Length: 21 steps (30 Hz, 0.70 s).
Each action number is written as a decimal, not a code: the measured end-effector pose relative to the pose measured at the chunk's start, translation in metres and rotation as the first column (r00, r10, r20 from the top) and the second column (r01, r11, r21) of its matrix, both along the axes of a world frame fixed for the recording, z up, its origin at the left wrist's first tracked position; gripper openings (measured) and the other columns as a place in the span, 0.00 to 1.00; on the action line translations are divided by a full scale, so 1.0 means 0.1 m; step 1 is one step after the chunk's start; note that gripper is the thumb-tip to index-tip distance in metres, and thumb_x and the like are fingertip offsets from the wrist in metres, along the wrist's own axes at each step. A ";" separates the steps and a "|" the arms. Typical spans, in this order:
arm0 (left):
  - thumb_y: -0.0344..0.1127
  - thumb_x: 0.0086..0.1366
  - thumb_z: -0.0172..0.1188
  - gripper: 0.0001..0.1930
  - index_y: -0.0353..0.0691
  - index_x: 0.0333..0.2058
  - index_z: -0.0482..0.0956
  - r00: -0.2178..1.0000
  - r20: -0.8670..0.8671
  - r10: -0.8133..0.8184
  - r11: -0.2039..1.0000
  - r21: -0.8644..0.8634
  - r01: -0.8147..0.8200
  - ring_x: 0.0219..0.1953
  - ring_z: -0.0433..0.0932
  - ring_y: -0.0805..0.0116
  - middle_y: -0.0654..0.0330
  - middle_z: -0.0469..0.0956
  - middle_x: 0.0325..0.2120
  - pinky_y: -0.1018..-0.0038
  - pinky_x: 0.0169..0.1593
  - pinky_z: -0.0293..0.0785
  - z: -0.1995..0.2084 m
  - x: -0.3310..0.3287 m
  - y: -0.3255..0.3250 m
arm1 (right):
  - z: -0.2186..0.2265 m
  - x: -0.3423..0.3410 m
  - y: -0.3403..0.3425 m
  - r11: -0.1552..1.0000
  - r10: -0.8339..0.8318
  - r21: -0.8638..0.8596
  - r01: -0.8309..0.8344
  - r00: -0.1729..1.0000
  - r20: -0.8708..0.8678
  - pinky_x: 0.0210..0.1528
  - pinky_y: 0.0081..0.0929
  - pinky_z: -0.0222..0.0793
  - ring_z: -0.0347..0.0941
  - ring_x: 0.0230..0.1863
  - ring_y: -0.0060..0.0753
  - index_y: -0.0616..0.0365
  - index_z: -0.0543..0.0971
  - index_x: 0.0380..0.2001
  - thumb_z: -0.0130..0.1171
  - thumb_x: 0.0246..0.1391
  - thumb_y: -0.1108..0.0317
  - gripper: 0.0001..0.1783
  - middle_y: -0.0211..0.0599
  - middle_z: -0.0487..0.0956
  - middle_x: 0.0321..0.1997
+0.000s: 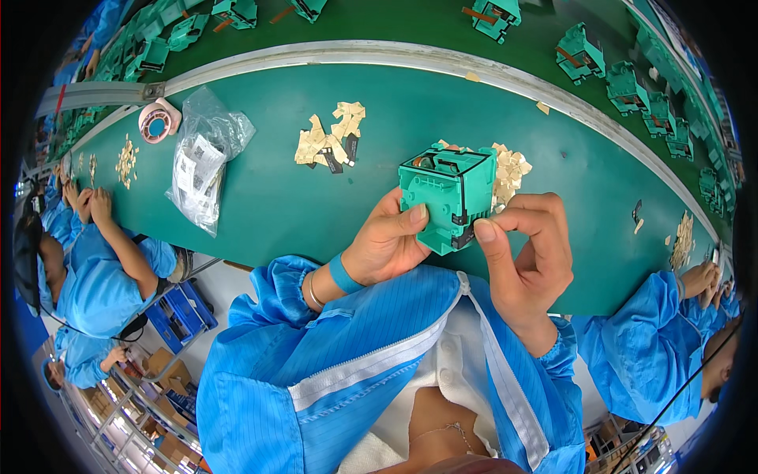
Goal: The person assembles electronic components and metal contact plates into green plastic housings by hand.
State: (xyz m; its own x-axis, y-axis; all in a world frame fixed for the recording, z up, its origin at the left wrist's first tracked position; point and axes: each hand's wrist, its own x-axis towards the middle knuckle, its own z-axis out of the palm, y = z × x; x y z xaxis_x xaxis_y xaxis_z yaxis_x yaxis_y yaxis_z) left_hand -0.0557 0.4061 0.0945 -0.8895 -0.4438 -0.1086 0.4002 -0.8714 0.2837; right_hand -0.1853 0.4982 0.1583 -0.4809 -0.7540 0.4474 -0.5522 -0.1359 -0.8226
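A green plastic housing (430,193), boxy with black strips along its edges, is held up above the near side of the table. My left hand (388,237) grips it from the left and below, thumb on its front face. At its lower right corner, my right hand (529,257) pinches a small black piece (467,235) against the housing between thumb and forefinger. How far that piece is stuck down I cannot tell. Behind the housing lies a pile of cream paper bits (512,170), partly hidden by it.
Cream scraps with black pieces (332,142) lie mid-table on the green tabletop (272,118). Farther left are a clear plastic bag (207,162) and a pink round device (159,121). Beyond a metal rail (379,52), more green housings (580,54) stand in a row. Co-workers in blue sit on both sides.
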 end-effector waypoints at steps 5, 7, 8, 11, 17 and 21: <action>0.39 0.58 0.62 0.35 0.34 0.59 0.54 0.999 0.048 -0.014 0.999 -0.028 0.015 0.54 0.70 0.61 0.52 0.67 0.53 0.64 0.57 0.68 0.02 0.01 0.00 | 0.01 0.01 0.01 1.000 0.018 0.017 -0.019 0.999 0.041 0.29 0.20 0.63 0.69 0.29 0.29 0.63 0.76 0.29 0.67 0.41 0.78 0.11 0.38 0.73 0.30; 0.42 0.56 0.64 0.41 0.34 0.61 0.50 0.994 0.103 -0.030 0.998 -0.051 0.035 0.54 0.70 0.61 0.52 0.65 0.55 0.64 0.57 0.69 0.05 0.00 -0.01 | 0.05 0.07 -0.02 0.995 -0.087 -0.009 0.100 0.909 0.407 0.33 0.18 0.62 0.68 0.31 0.26 0.64 0.75 0.33 0.65 0.45 0.77 0.11 0.36 0.72 0.33; 0.42 0.56 0.64 0.41 0.34 0.61 0.50 0.998 0.041 -0.044 0.999 -0.028 0.045 0.54 0.70 0.60 0.52 0.64 0.55 0.64 0.57 0.69 0.08 0.00 -0.02 | 0.04 0.06 -0.02 0.995 -0.086 -0.011 0.099 0.910 0.407 0.33 0.18 0.62 0.68 0.31 0.26 0.64 0.75 0.33 0.65 0.45 0.77 0.11 0.36 0.72 0.33; 0.40 0.57 0.64 0.41 0.35 0.62 0.48 0.999 -0.014 -0.046 0.999 -0.009 0.046 0.53 0.70 0.60 0.53 0.65 0.55 0.63 0.56 0.70 0.07 0.01 -0.02 | -0.03 0.00 0.04 0.989 -0.120 -0.016 0.150 0.847 0.518 0.35 0.16 0.61 0.66 0.31 0.21 0.64 0.74 0.35 0.62 0.50 0.75 0.10 0.33 0.71 0.33; 0.42 0.54 0.66 0.45 0.36 0.63 0.47 0.999 0.047 -0.004 1.000 -0.031 0.006 0.50 0.72 0.61 0.54 0.68 0.51 0.65 0.53 0.72 0.07 0.03 -0.03 | -0.08 0.10 0.04 0.963 0.136 0.120 -0.242 0.820 0.556 0.32 0.15 0.56 0.60 0.30 0.17 0.60 0.73 0.30 0.67 0.45 0.69 0.13 0.27 0.66 0.29; 0.44 0.52 0.68 0.47 0.36 0.62 0.48 0.999 0.039 -0.013 1.000 -0.026 0.014 0.47 0.73 0.65 0.55 0.69 0.49 0.69 0.50 0.72 0.08 0.02 -0.04 | -0.12 0.13 -0.02 0.961 0.162 0.075 -0.265 0.764 0.625 0.30 0.16 0.52 0.55 0.28 0.17 0.59 0.72 0.27 0.69 0.43 0.67 0.14 0.24 0.62 0.26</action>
